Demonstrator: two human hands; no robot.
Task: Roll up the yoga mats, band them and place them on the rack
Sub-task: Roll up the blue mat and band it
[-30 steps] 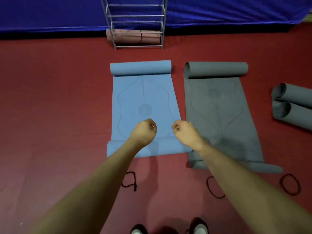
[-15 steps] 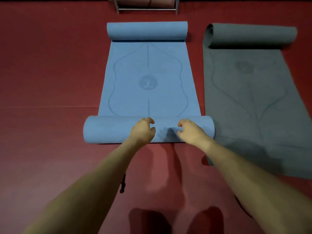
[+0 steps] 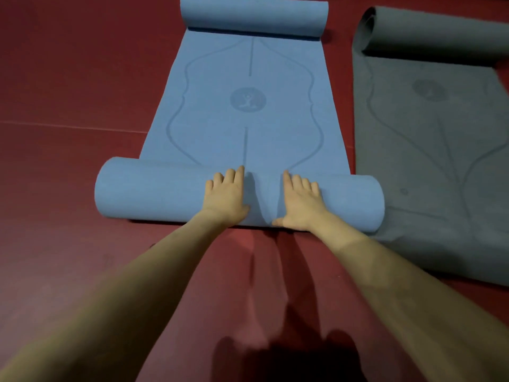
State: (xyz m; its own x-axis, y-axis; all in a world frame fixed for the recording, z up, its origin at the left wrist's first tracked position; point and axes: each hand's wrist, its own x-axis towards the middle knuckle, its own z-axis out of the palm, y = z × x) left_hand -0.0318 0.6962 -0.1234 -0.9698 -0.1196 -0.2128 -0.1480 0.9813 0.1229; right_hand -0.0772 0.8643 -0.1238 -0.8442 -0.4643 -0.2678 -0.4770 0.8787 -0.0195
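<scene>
In the middle of the frame, our left hand (image 3: 226, 195) and right hand (image 3: 300, 201) lie flat and open on the blue roll (image 3: 154, 191). It runs left to right. The flat mat (image 3: 248, 114) lies above it, so we should push upward.

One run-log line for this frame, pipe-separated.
stage: rolling | left hand: flat on blue mat near roll | right hand: flat on same roll | far end: curled | grey mat: unrolled alongside, right
</scene>
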